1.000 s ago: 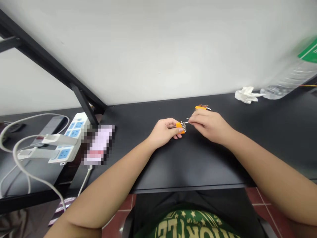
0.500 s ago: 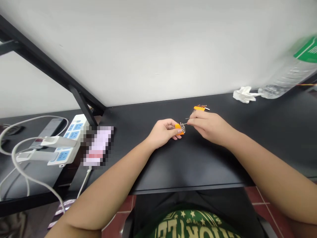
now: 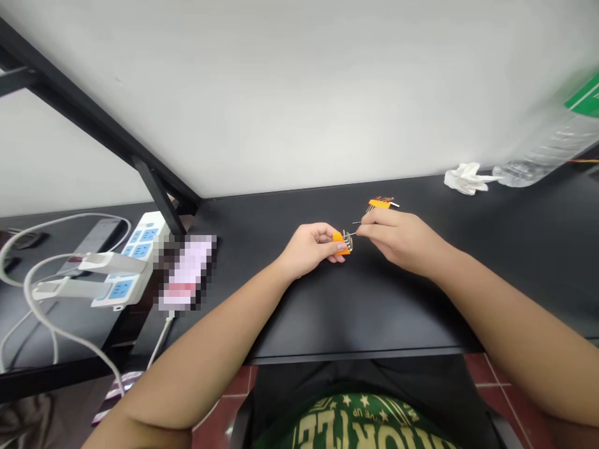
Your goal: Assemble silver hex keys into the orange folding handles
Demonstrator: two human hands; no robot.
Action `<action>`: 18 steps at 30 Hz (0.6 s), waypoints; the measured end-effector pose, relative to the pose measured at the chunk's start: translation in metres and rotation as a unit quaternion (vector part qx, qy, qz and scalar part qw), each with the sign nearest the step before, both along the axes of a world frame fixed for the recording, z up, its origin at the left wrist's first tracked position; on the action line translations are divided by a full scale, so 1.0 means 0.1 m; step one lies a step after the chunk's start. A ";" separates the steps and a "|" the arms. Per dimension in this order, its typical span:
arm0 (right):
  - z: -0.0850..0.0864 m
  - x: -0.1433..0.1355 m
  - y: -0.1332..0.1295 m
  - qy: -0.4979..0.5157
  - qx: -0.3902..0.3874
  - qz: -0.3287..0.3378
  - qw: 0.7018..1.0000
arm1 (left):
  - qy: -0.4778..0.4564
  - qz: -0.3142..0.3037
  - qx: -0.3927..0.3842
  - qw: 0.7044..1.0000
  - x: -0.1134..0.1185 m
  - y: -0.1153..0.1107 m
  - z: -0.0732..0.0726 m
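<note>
My left hand (image 3: 314, 251) is closed around an orange hex key holder (image 3: 340, 244) with several bent metal keys in it. Their short bent ends stick out on the right side. Between the thumb and fingers of my right hand (image 3: 390, 234) is a thin metal hex key (image 3: 352, 234), its tip at the holder's right side. Whether the tip sits in a slot, I cannot tell. Just behind the right hand lies a second orange holder (image 3: 379, 204) with several keys, partly hidden by the fingers. Another thin key (image 3: 357, 222) lies by the right fingertips.
Left on the black table (image 3: 299, 318) is a blurred-out phone (image 3: 191, 268) on a white cable. Beyond it a white power strip (image 3: 133, 262) holds plugged-in chargers. At the back right are a crumpled tissue (image 3: 468, 179) and a large clear bottle (image 3: 547, 156). A white wall rises behind.
Both hands stay in nearly the same pose, with the key at the holder. The whole view has shifted slightly.
</note>
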State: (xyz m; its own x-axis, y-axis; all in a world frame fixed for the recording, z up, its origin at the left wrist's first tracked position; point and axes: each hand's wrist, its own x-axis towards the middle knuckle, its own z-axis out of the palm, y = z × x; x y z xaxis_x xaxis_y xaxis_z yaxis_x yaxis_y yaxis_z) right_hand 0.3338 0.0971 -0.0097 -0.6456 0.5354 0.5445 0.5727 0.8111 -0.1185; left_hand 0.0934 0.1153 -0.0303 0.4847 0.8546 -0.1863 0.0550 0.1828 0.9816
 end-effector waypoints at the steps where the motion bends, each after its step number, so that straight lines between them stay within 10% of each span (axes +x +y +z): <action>1: 0.00 0.00 0.00 -0.001 -0.001 0.000 1.000 | 0.001 -0.004 0.001 1.000 0.00 0.00 0.00; 18: -0.02 -0.23 -0.10 -0.017 -0.020 0.066 0.997 | 0.015 -0.062 -0.014 0.998 -0.01 0.00 0.02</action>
State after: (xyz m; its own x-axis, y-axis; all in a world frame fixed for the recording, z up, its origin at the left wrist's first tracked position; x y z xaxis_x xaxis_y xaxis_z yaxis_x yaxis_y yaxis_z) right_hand 0.3112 0.0871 -0.0112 -0.7298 0.4654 0.5008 0.4661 0.8746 -0.1335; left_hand 0.0919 0.1148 -0.0281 0.5800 0.7830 -0.2247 0.1082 0.1993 0.9739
